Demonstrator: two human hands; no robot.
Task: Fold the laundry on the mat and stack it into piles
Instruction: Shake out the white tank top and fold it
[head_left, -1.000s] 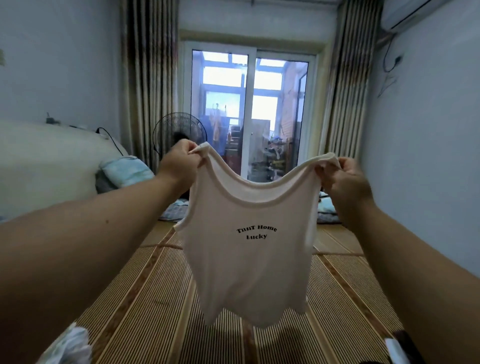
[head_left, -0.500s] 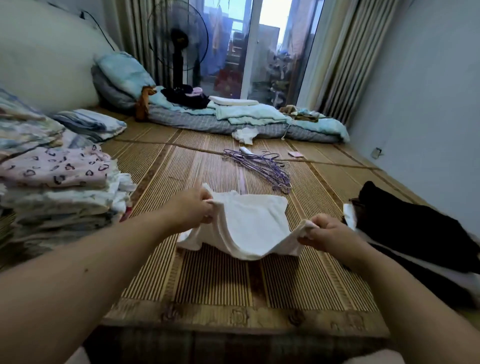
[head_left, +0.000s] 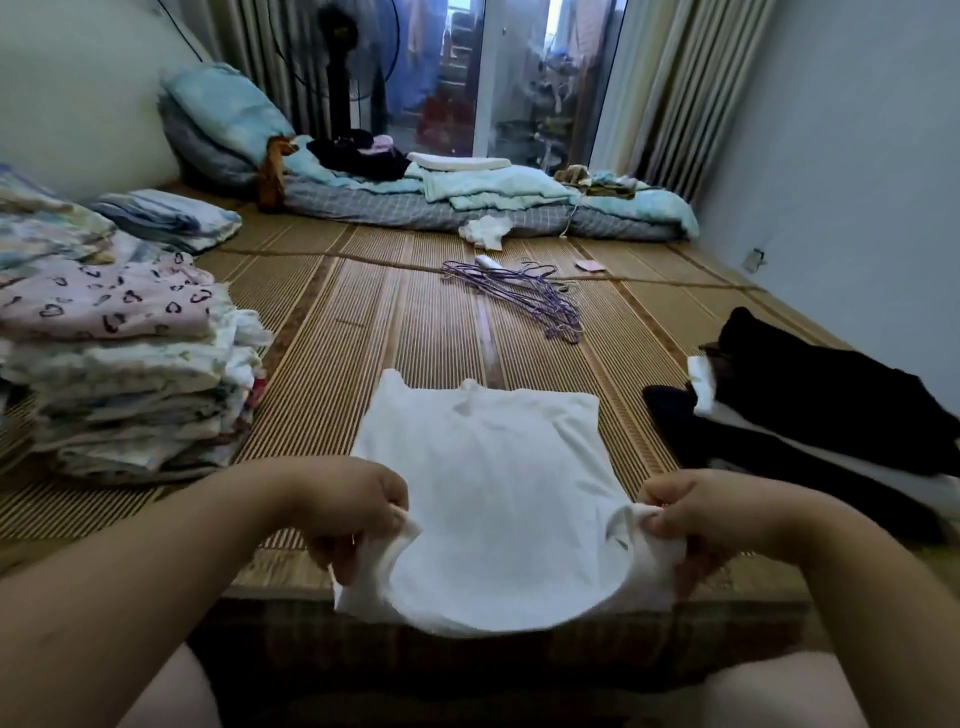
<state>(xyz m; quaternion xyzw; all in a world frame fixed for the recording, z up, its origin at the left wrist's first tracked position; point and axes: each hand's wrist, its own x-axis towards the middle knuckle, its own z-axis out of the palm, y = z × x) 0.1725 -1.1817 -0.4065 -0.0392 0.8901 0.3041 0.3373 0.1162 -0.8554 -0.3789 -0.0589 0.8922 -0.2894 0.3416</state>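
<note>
White tank top (head_left: 488, 467) is spread flat on the mat (head_left: 415, 332), hem far, straps at the near edge. Left hand (head_left: 343, 509) pinches one strap, right hand (head_left: 711, 514) the other, well apart. Half a second ago the top sagged bunched between them; now it's flattened and the hands sit nearer.

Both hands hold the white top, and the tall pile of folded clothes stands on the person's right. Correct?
No. The head view shows the tall pile on the person's left; the left hand and right hand do hold the white top.
</note>
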